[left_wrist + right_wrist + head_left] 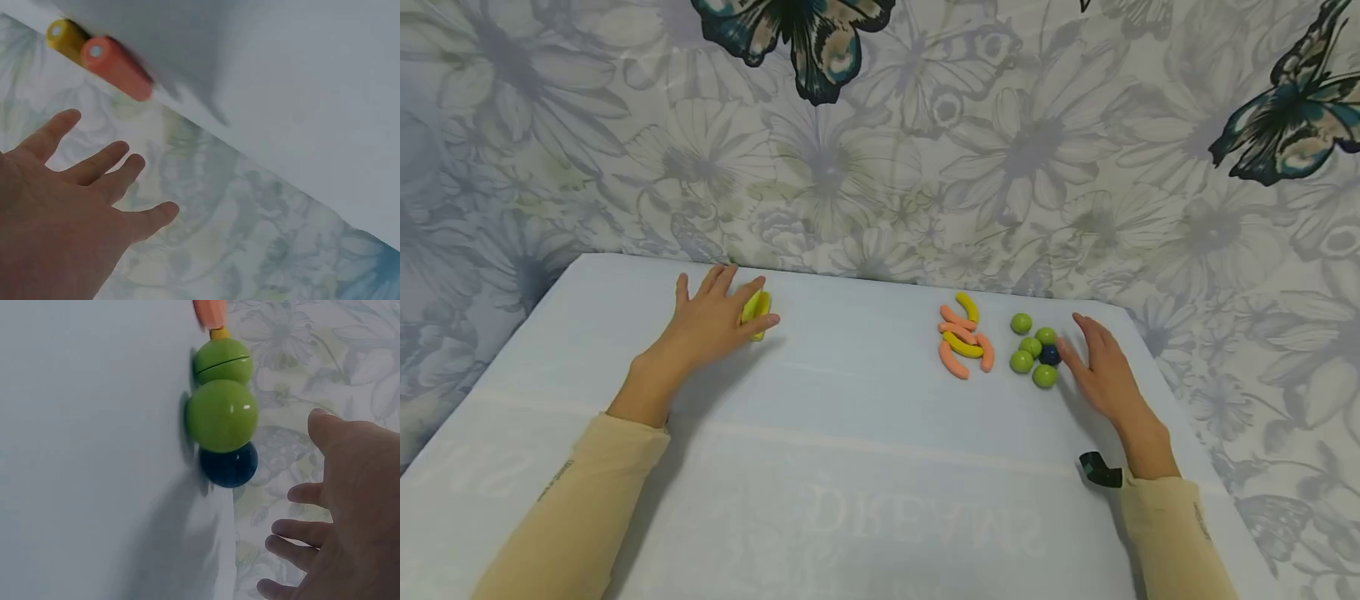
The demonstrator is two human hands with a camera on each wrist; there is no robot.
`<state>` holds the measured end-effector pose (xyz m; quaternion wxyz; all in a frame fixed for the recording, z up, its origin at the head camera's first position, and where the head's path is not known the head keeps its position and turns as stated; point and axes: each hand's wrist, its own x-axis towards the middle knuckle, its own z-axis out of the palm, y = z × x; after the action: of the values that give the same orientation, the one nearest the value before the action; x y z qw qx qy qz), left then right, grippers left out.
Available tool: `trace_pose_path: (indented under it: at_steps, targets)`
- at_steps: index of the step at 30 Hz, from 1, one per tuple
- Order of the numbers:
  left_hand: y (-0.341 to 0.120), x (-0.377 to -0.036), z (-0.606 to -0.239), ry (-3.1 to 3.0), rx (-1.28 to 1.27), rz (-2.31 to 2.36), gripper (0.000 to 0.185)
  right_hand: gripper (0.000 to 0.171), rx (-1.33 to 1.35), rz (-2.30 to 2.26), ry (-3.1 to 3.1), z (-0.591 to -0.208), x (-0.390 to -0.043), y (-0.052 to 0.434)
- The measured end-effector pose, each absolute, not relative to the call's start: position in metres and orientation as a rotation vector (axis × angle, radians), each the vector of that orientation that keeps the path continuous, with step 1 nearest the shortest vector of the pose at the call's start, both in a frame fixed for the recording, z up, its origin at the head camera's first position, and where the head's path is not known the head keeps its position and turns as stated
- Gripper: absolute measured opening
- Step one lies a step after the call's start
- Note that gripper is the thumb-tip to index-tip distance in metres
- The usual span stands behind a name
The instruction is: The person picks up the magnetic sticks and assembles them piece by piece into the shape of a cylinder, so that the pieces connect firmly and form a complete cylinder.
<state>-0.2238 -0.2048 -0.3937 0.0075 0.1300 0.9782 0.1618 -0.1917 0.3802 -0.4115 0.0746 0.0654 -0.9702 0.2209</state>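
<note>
My left hand (709, 321), fingers spread, is over the far left part of the table. Small yellow pieces (762, 307) show between its index finger and thumb, partly covered by them. In the left wrist view the fingers are apart, and a yellow stick (64, 36) and an orange stick (117, 67) with pale round ends lie beyond them. My right hand (1105, 371) is at the right with fingers extended. Its thumb tip is right by a dark blue ball (1049, 356), which sits among several green balls (1021, 361). Nothing is in the right palm.
Left of the balls lies a loose cluster of curved orange sticks (953, 362) and yellow curved sticks (967, 307). The white table (850, 400) meets a flower-patterned wall (865, 192) at its far edge. A black fitting (1101, 470) projects from the right wrist.
</note>
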Motion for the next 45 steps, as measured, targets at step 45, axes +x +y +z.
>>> trace_pose_path:
  at_steps: [45]
  targets:
    - [0.044, -0.214, -0.402, 2.713, 1.054, 0.501, 0.026, 0.046, 0.036, 0.778, -2.862, -0.423, -0.199, 0.374]
